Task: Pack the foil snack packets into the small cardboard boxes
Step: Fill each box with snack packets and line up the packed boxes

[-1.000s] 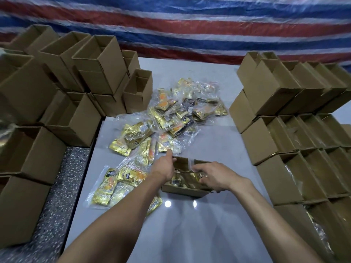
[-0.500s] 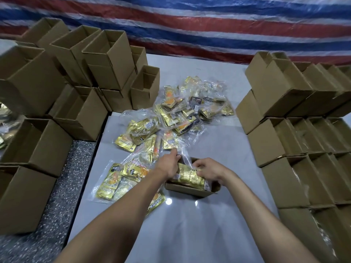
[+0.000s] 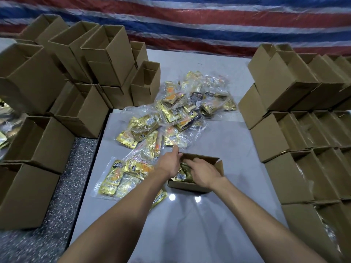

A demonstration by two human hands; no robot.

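Observation:
A small open cardboard box lies on the white table in front of me, with gold foil packets inside it. My left hand holds the box's far left corner, thumb inside the rim and forefinger stretched forward along the outside. My right hand lies flat in the box, fingers spread, pressing down on the packets. Beyond the box is a loose pile of clear bags of foil snack packets. More bagged packets lie to the left, partly under my left forearm.
Stacks of empty open cardboard boxes crowd the left side, over a speckled floor. Rows of boxes line the right edge, some with plastic showing inside. A striped tarpaulin hangs behind. Bare white table lies between my forearms.
The bag of packets that stood above the rim has gone down into the box. My right hand moved from its top to press flat inside; my left hand shifted to the box's corner.

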